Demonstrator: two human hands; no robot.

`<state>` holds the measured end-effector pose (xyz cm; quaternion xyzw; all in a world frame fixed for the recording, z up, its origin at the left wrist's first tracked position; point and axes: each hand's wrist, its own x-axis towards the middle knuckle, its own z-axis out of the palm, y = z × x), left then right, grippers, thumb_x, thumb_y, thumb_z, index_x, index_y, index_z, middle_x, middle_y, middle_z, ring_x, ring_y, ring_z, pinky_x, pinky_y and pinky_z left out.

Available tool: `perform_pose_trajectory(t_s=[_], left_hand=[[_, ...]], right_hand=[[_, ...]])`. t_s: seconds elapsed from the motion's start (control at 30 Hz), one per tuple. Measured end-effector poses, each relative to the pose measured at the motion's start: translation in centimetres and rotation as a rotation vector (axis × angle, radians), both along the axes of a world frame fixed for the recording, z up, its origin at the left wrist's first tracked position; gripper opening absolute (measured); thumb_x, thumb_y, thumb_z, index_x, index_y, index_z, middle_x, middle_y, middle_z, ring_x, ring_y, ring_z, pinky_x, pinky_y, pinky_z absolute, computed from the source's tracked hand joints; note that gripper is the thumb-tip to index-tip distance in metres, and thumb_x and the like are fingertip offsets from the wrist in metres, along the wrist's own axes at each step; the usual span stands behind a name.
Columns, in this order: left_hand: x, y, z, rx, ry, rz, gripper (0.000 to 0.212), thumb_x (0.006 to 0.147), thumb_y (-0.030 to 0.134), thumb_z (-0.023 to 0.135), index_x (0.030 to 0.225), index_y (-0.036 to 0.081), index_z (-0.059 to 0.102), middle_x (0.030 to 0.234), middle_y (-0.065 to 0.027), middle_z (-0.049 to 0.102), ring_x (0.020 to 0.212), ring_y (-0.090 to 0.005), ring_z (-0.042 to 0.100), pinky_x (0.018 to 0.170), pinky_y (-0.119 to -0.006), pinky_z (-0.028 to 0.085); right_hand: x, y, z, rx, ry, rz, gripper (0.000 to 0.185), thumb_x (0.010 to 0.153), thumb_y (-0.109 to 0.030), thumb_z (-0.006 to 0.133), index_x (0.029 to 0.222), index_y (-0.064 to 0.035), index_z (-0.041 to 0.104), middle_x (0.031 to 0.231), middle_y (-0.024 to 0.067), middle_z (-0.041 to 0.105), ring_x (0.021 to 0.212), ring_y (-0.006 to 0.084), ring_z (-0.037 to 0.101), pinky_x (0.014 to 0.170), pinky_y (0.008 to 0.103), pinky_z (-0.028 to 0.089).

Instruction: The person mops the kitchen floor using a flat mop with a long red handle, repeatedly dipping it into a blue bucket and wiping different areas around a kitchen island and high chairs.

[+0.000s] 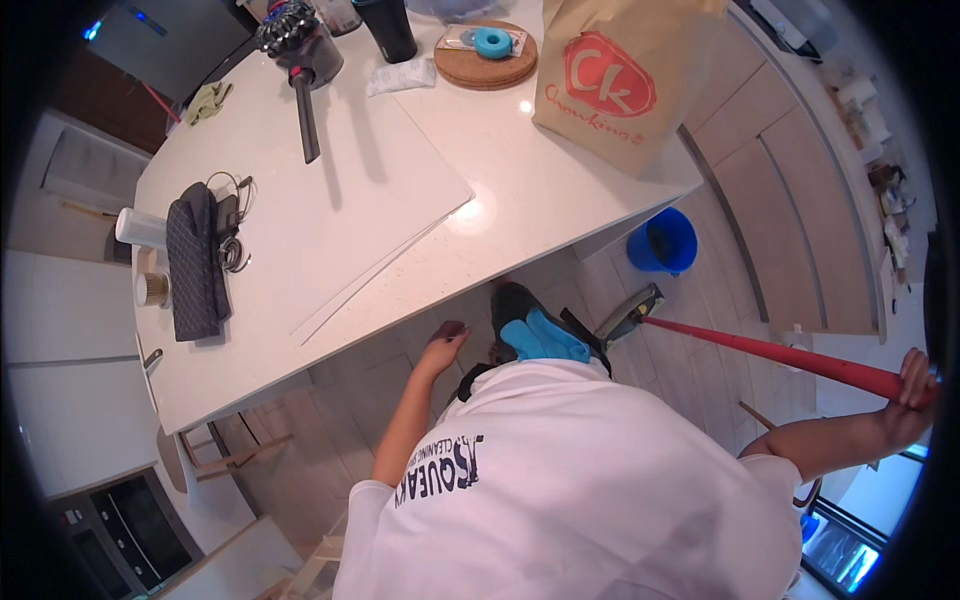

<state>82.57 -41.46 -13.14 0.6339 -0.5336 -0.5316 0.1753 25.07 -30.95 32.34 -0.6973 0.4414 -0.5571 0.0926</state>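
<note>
My right hand (913, 381), at the far right, is wrapped around the upper end of a red mop handle (750, 346). The handle slopes down to a flat mop head (628, 316) resting on the floor near my feet. Just beyond it stands a blue bucket (661, 241), its contents too dark to make out. My left hand (448, 343) hangs beside the counter's near edge, thumb apart from the loosely bent fingers, with nothing visible in it. Light-blue cloths (541, 336) hang at my waist, below a white shirt (585, 480) bearing writing.
A white countertop (420, 262) spans the front. It carries a cordless vacuum (304, 75), a printed paper bag (622, 82), cork trivets (486, 71) and dark quilted oven mitts (196, 262). Wooden cabinets (780, 202) line the right side. A chair (236, 450) is at lower left.
</note>
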Motion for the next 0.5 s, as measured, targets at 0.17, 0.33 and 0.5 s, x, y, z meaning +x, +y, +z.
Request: perform_pose_trajectory(t_s=[0.17, 0.33, 0.5], left_hand=[[0.7, 0.5, 1.9, 0.098, -0.016, 0.011, 0.042, 0.083, 0.035, 0.053, 0.112, 0.004, 0.052, 0.111, -0.0144, 0.056, 0.104, -0.0250, 0.053, 0.089, -0.032, 0.040], [0.1, -0.9, 2.0, 0.090, -0.126, -0.052, 0.042, 0.082, 0.036, 0.055, 0.107, 0.002, 0.054, 0.103, -0.0151, 0.059, 0.099, -0.0247, 0.055, 0.086, -0.032, 0.042], [-1.2, -3.5, 0.2, -0.096, -0.030, -0.218, 0.035, 0.082, 0.032, 0.055, 0.101, 0.002, 0.057, 0.101, -0.0150, 0.059, 0.097, -0.0242, 0.055, 0.083, -0.032, 0.042]], right_hand=[[2.0, 0.3, 0.2, 0.082, -0.019, 0.018, 0.026, 0.092, -0.025, 0.041, 0.068, -0.0173, 0.046, 0.050, -0.0025, 0.036, 0.043, 0.0054, 0.031, 0.056, 0.0232, 0.027], [2.9, 0.9, 0.3, 0.107, 0.013, 0.042, 0.022, 0.091, -0.026, 0.043, 0.074, -0.0146, 0.049, 0.052, -0.0029, 0.037, 0.043, 0.0055, 0.032, 0.056, 0.0229, 0.028], [2.9, 2.9, 0.4, 0.133, -0.110, 0.005, 0.024, 0.089, -0.031, 0.047, 0.073, -0.0132, 0.049, 0.052, -0.0030, 0.038, 0.043, 0.0056, 0.034, 0.056, 0.0224, 0.028]])
